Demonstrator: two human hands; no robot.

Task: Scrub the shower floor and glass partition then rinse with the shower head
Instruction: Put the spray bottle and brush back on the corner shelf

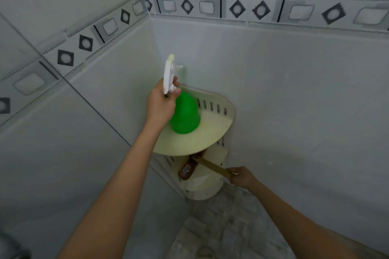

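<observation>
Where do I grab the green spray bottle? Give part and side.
Grip the green spray bottle at its narrow neck, under the white trigger head, coming from the front left as the left hand does. The domed body is wide, and the walls and shelf rail close off the back.

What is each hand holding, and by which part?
The left hand grips the green spray bottle at its white trigger neck; the right hand holds the brush by its handle's end.

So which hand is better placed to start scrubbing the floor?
Right. The right hand grips the brush handle, low near the floor; the left hand holds the spray bottle on the top shelf.
</observation>
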